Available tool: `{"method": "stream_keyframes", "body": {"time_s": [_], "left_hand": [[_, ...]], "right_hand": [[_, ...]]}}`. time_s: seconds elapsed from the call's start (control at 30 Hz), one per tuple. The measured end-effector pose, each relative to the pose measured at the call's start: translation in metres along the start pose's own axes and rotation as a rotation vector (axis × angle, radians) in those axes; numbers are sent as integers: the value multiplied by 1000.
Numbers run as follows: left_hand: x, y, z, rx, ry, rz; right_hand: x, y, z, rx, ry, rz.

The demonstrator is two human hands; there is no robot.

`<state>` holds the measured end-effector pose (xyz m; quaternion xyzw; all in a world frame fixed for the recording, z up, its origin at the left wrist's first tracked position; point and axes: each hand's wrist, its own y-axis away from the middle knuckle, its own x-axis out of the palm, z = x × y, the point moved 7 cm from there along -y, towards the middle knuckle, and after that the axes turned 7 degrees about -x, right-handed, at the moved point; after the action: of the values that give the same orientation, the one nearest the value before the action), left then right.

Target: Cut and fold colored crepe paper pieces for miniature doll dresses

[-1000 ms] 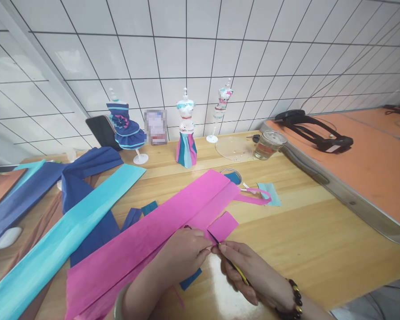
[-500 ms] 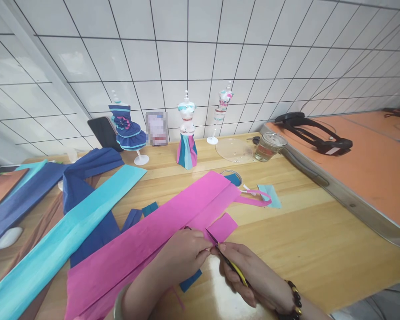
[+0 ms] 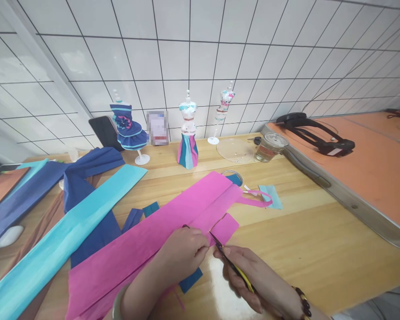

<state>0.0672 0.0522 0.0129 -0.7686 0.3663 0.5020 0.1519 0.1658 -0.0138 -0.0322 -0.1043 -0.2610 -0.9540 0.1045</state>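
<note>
Pink crepe paper (image 3: 153, 249) lies as a long folded band under both hands, running away to the left of them and up toward the far side of the wooden table (image 3: 320, 240). The left hand (image 3: 183, 249) presses down on the band with fingers curled, pinching its edge right at the cut. The right hand (image 3: 253, 284) is closed around the yellow handles of a pair of scissors (image 3: 231, 264), whose dark blades point up and away into the paper just beside the left fingertips. Compared with a second ago the blades sit a little deeper and the small pink flap (image 3: 225, 226) beyond the tips stands more clearly parted from the band, so the cut appears to be advancing across the strip, with only a short bridge left to sever. Just below the left hand a dark blue scrap (image 3: 190, 281) peeks out from under the paper. Farther left lie a turquoise paper band (image 3: 70, 231) and navy blue paper (image 3: 83, 186). Beyond the hands a thin pink offcut (image 3: 256, 200) curls over a pale blue scrap (image 3: 270, 195), and against the tiled wall stand three miniature dress forms, the middle one (image 3: 187, 138) dressed in striped paper, with a glass jar (image 3: 270, 146) to the right.
</note>
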Motion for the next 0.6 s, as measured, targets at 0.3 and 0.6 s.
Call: {"method": "stream_keyframes", "body": {"time_s": [0.3, 0.6], "left_hand": [[-3, 0, -1, 27, 67, -38], [-5, 2, 3, 8, 131, -53]], "right_hand": [[2, 1, 3, 15, 25, -2], [-3, -2, -4, -7, 3, 13]]}}
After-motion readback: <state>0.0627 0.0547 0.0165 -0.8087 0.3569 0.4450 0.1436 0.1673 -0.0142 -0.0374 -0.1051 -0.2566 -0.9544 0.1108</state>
